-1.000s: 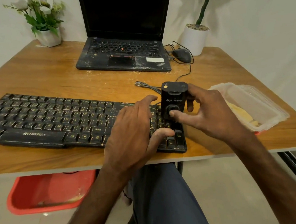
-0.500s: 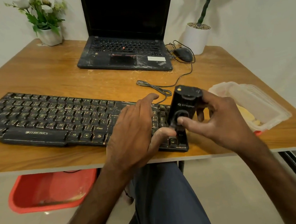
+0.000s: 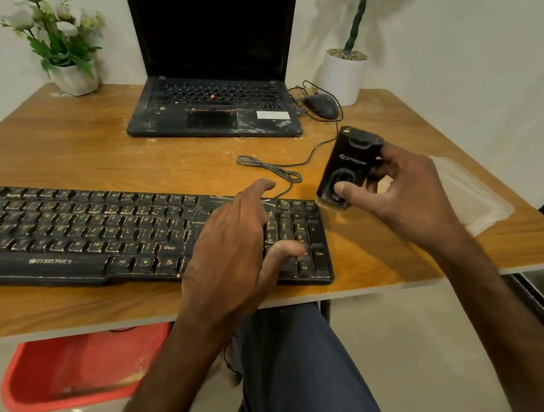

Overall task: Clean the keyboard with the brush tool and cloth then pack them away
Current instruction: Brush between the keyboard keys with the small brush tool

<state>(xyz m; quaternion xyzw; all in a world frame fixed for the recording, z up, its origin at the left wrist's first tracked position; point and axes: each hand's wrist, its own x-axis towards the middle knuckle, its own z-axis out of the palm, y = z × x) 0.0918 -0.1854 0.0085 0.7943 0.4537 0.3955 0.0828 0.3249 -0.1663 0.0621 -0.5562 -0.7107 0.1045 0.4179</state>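
The left hand (image 3: 231,247) rests with relaxed fingers on the right end of the keyboard (image 3: 64,227) on the bench (image 3: 73,149), while the right hand (image 3: 407,198) grips the tilted black brush tool (image 3: 348,164) just beside that end.

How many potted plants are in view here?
2. One flowering plant stands at the table's far left corner; one tall leafy plant at the far right, behind the mouse. The laptop could hide others.

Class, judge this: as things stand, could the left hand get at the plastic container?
Probably not directly: the right hand, gripping the brush tool, lies between the left hand and the container.
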